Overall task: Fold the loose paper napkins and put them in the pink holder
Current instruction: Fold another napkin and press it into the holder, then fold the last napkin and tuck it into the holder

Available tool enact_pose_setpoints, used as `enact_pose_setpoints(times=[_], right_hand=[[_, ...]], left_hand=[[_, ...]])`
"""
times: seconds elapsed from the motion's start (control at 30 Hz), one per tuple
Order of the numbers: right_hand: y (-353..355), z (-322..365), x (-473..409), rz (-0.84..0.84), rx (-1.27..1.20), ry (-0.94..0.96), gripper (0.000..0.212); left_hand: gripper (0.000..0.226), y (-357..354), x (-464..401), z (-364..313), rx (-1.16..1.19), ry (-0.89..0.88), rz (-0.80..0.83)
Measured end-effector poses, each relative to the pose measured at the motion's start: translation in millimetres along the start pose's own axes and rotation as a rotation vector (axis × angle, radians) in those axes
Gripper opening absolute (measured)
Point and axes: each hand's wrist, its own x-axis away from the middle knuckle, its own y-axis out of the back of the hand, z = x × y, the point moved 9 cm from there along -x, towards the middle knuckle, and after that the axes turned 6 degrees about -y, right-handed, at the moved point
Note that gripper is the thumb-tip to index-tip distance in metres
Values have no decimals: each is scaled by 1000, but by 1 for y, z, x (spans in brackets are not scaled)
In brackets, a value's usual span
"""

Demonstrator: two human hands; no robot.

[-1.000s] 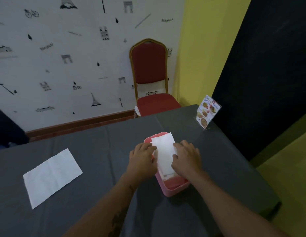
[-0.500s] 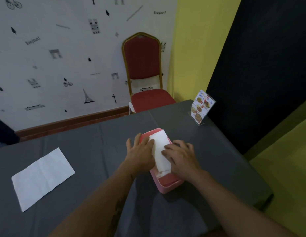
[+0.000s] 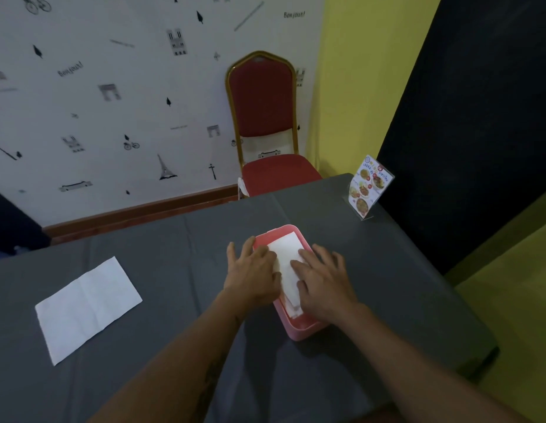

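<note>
Both hands lie flat, fingers straight, on a folded napkin (image 3: 286, 261) inside the pink holder (image 3: 299, 331) at the middle of the grey desk (image 3: 180, 248). The left hand (image 3: 253, 271) presses its left edge, the right hand (image 3: 323, 283) its right; neither grip clasps anything. A loose napkin (image 3: 88, 308) lies open, well apart to the left. A menu stand (image 3: 369, 186) is at the far right corner.
</note>
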Motion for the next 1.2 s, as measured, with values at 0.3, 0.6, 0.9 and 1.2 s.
enact_pose_setpoints(times=[0.3,0.6,0.9,1.2], right_hand=[[-14,2,2,205,24,-17,61],[55,51,-9,-93,-181,45,53],[11,208,-28,150,-334,114,52],[-74,303,-46,341,-420,-36,59]], left_hand=[[52,-6,2,-7,23,32,53],[42,31,61,62,383,205,-251],[47,6,166,220,515,511,-262],[52,-61,224,325,526,634,-166]])
